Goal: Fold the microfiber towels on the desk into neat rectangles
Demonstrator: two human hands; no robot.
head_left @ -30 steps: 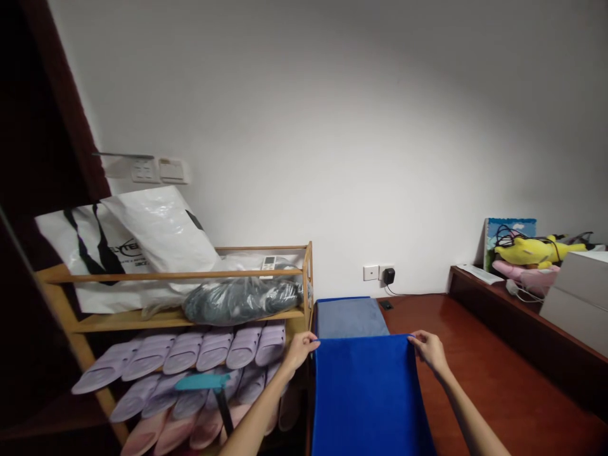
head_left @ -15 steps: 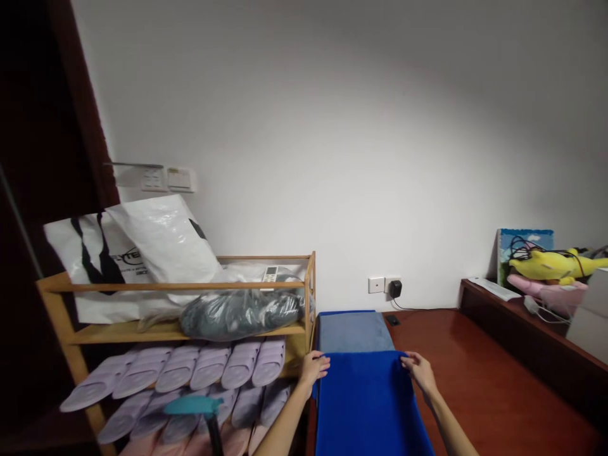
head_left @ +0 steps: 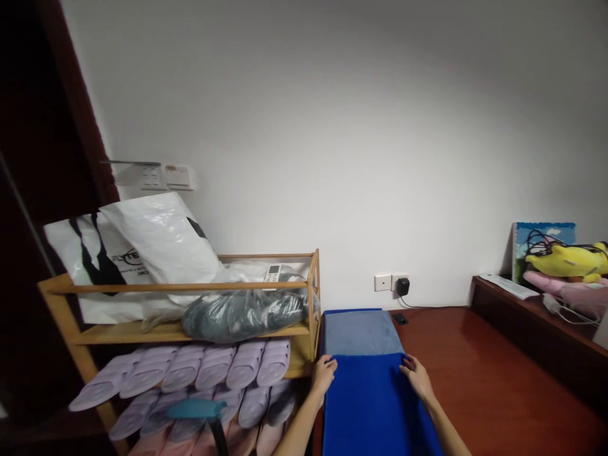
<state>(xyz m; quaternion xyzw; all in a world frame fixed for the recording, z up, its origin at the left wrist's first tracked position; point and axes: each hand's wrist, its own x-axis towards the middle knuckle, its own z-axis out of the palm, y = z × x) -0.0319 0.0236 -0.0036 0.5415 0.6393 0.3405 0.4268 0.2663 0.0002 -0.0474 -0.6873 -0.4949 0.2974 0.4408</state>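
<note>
A bright blue cloth (head_left: pixel 365 405) stretches toward me, its far edge pinched at both corners. At the left corner my left hand (head_left: pixel 324 375) is closed on it, thumb and fingers together. My right hand (head_left: pixel 417 375) grips the right corner the same way. Just beyond that edge lies a grey-blue cloth (head_left: pixel 361 330) on the reddish wooden surface, with a strip of bright blue showing along its far side. Whether the two cloths are joined is hidden under the edge I hold.
Left of my hands stands a wooden rack (head_left: pixel 190 288) with lilac slippers (head_left: pixel 213 366), a white bag (head_left: pixel 156 247), a plastic-wrapped bundle (head_left: pixel 247 315) and a remote (head_left: pixel 272 276). A black plug (head_left: pixel 403 287) sits at the wall. To the right, a raised ledge (head_left: pixel 517 301) holds a yellow plush toy (head_left: pixel 565 261).
The view has shifted slightly, so the rack and ledge sit further right. Both hands keep hold of the blue cloth's edge, which stays close to the same place over the grey-blue cloth.
</note>
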